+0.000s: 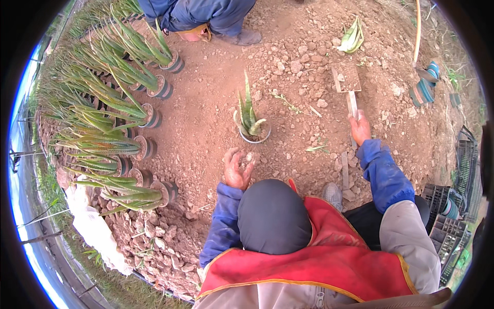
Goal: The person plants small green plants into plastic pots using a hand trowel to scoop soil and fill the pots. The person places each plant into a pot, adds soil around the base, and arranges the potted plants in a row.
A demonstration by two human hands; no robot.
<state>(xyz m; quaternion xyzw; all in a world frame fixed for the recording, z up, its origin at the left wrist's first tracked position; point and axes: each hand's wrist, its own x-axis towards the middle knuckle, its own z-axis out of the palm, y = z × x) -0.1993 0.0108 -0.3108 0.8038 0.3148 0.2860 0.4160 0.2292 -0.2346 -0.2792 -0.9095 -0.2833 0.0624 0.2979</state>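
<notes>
My right hand is wrapped round the pale handle of a small flat shovel. Its square blade, dusted with soil, rests on the loose stony ground. A potted aloe plant stands upright in front of me, its pot rim showing at soil level. Just short of that pot hovers my left hand, fingers apart and slightly curled, apart from the plant. A small pale stone shows beside its fingertips; whether it touches them I cannot tell.
Rows of potted aloes line the left side. An uprooted aloe lies far right, near striped pots. Black plastic crates stand at lower right. A crouching person's leg is at the top. A flat stick lies nearby.
</notes>
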